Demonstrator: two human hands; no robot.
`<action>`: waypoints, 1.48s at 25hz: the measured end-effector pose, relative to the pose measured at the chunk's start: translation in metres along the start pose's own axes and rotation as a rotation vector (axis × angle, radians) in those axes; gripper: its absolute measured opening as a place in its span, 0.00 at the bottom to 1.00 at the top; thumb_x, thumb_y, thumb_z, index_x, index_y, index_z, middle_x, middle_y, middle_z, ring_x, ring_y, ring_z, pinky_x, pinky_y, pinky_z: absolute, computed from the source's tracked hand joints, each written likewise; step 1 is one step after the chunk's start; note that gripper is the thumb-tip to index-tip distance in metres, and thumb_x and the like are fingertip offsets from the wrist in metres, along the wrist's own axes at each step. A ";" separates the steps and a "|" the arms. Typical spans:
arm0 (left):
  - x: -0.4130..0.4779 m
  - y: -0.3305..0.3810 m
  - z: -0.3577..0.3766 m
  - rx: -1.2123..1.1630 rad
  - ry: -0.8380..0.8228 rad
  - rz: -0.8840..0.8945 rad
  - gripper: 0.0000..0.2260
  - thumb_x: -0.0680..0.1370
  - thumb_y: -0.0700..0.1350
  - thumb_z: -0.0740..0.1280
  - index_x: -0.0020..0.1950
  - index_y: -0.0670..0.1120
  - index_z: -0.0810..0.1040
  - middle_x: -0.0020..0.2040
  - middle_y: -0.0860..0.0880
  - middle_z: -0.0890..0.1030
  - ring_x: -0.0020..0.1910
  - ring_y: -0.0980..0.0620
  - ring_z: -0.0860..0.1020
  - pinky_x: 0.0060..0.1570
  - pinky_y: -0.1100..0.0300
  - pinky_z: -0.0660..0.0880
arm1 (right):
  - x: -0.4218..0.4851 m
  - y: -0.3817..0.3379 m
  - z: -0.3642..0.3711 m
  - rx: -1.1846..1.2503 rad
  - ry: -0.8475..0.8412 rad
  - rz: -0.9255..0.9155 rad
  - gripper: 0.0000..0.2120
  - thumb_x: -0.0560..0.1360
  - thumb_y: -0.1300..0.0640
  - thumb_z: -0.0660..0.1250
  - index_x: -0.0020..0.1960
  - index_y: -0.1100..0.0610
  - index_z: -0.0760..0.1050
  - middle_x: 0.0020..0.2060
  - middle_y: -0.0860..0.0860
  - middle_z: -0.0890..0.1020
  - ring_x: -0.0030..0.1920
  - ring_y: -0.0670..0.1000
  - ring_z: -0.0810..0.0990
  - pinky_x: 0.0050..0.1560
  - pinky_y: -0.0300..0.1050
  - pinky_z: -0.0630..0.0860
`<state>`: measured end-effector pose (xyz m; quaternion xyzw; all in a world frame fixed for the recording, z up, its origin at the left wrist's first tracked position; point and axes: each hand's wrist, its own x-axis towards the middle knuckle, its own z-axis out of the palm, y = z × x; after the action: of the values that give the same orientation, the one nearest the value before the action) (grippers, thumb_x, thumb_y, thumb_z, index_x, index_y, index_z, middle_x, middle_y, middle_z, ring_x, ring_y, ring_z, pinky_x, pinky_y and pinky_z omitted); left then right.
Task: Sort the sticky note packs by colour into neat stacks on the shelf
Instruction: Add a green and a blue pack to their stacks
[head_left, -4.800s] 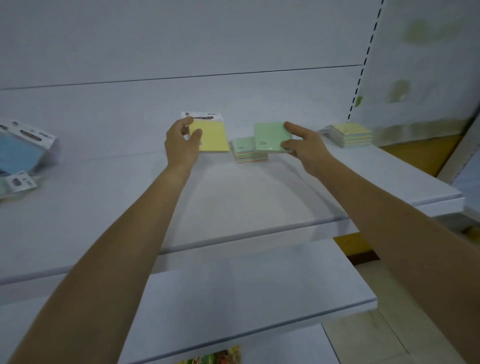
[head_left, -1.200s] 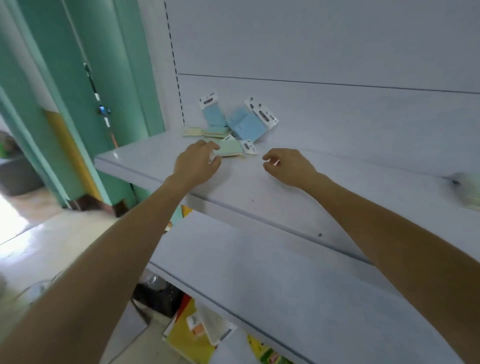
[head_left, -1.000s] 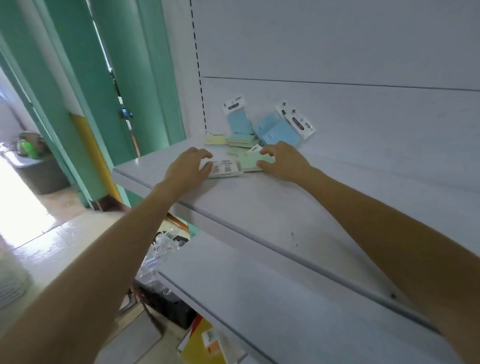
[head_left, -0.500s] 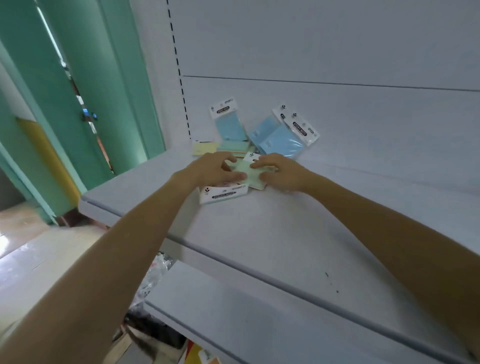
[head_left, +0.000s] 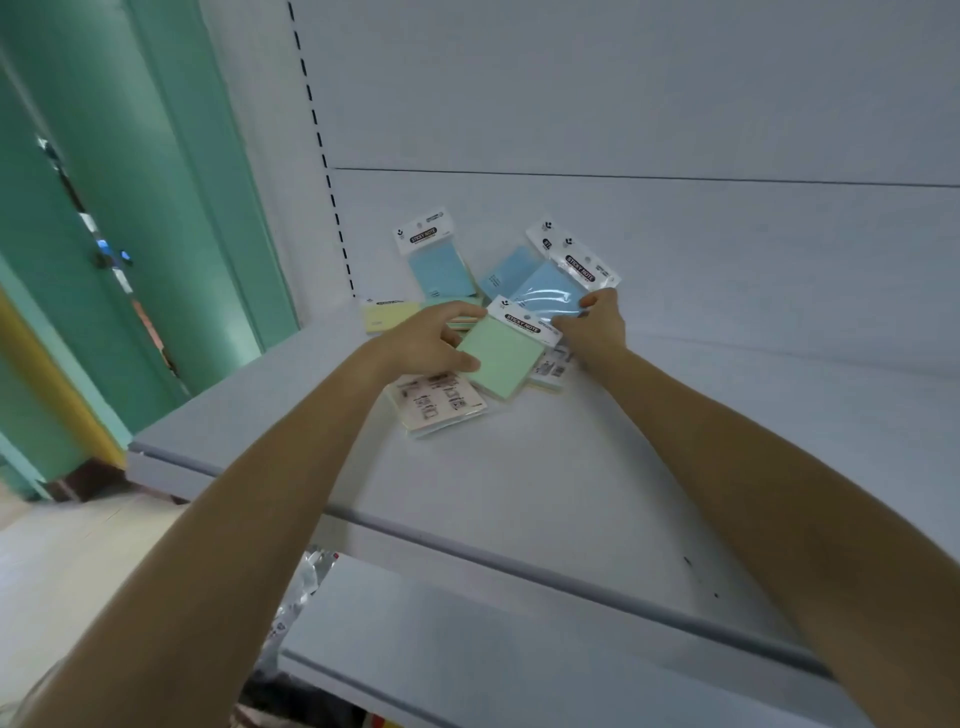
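Gripping green pack (head_left: 501, 359) by its edge, left hand (head_left: 422, 340) curled; right hand (head_left: 593, 328) pinches blue pack (head_left: 549, 291), both over shelf (head_left: 519, 478)

A shop, most likely its stationery aisle: a white display shelf (head_left: 519, 483) with a plain back panel (head_left: 623, 104) and a slotted upright (head_left: 322, 156) at 11 o'clock. Retail sticky note packs (head_left: 439, 260) with printed hang-tab headers lie at 12, a lower shelf (head_left: 467, 649) at 6, and a green door frame (head_left: 171, 182) at 9.
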<state>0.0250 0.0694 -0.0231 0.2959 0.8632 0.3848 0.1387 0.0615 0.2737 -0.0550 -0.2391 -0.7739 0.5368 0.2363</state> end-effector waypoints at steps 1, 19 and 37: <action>0.000 0.000 -0.002 -0.048 -0.017 -0.007 0.27 0.72 0.34 0.69 0.68 0.51 0.68 0.40 0.51 0.73 0.38 0.57 0.74 0.40 0.66 0.73 | 0.000 0.001 0.000 0.005 0.014 -0.021 0.15 0.71 0.62 0.66 0.50 0.54 0.61 0.42 0.51 0.71 0.37 0.48 0.74 0.34 0.40 0.73; -0.011 0.004 -0.032 -0.334 0.016 0.020 0.25 0.74 0.28 0.61 0.67 0.48 0.70 0.48 0.44 0.75 0.48 0.50 0.75 0.38 0.65 0.79 | -0.033 0.005 -0.069 0.029 0.170 -0.209 0.17 0.72 0.70 0.56 0.58 0.58 0.71 0.49 0.51 0.72 0.44 0.52 0.72 0.35 0.36 0.69; -0.029 0.170 0.170 -0.520 -0.058 0.190 0.28 0.76 0.32 0.62 0.73 0.47 0.61 0.42 0.52 0.74 0.51 0.48 0.73 0.41 0.64 0.73 | -0.155 0.062 -0.314 0.004 0.294 -0.066 0.18 0.75 0.68 0.58 0.64 0.59 0.71 0.50 0.54 0.72 0.50 0.51 0.71 0.58 0.49 0.72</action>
<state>0.1960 0.2410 -0.0091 0.3408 0.6997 0.5959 0.1979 0.3845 0.4215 -0.0327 -0.2889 -0.7375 0.4893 0.3649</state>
